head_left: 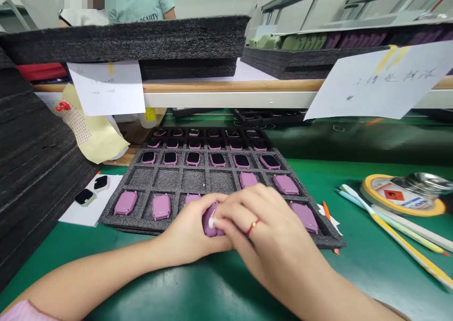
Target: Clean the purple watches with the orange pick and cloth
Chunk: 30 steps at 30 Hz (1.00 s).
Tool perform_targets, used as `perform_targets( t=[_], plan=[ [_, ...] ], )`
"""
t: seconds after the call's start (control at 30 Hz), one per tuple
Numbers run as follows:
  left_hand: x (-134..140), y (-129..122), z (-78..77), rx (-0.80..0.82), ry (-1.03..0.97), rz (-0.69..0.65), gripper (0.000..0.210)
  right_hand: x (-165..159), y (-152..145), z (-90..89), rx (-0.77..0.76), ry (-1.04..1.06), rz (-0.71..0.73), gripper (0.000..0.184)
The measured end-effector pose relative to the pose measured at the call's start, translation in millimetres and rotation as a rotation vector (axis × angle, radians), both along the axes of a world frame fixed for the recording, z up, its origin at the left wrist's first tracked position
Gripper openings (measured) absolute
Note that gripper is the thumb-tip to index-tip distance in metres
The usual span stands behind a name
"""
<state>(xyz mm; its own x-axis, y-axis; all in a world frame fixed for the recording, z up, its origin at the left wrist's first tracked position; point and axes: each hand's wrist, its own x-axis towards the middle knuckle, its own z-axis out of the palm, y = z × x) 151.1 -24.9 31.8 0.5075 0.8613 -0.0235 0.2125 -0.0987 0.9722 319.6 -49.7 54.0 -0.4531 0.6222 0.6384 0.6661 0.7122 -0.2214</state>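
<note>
My left hand (186, 231) is closed around a purple smartwatch case (206, 223), held just above the front of a black foam tray (139, 221). Pressed to the case, the bent fingers of my right hand (264, 222) pinch a small white wad (212, 222), perhaps cotton or cloth. Part of the case is hidden by my fingers. Near my hands, more purple cases lie back side up in the tray, such as one purple case (161, 206) on the left and another purple case (305, 217) on the right. Farther back, several watches (193, 158) show dark screens.
Two watches (85, 197) rest on white paper at left, beside stacked black foam (31, 170). A yellow-rimmed round container (371, 193), a metal lid (430, 183) and a toothbrush (399, 236) lie at right. A shelf edge (226, 99) crosses above the tray. People stand beyond.
</note>
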Motion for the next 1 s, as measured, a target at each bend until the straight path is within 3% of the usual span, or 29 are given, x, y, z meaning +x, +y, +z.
perform_targets(
  t=[0.43,0.57,0.7,0.9,1.0],
  plan=[
    [0,0,-1.5,0.014,-0.003,-0.004,0.043,-2,-2,0.1,0.016,-0.038,-0.039,0.022],
    [-2,1,-2.7,0.006,0.003,-0.021,0.053,-1,-6,1.6,-0.009,-0.054,0.008,0.028],
    [-3,0,-1.8,0.019,-0.010,-0.035,0.047,-1,-8,2.5,0.004,-0.067,-0.035,0.025],
    [-2,0,1.1,0.002,-0.013,-0.024,0.046,-3,-3,-2.6,0.013,-0.025,-0.047,0.025],
    [-2,-1,3.0,0.000,-0.007,-0.002,0.045,3,4,5.4,-0.044,0.090,-0.021,0.016]
  ],
)
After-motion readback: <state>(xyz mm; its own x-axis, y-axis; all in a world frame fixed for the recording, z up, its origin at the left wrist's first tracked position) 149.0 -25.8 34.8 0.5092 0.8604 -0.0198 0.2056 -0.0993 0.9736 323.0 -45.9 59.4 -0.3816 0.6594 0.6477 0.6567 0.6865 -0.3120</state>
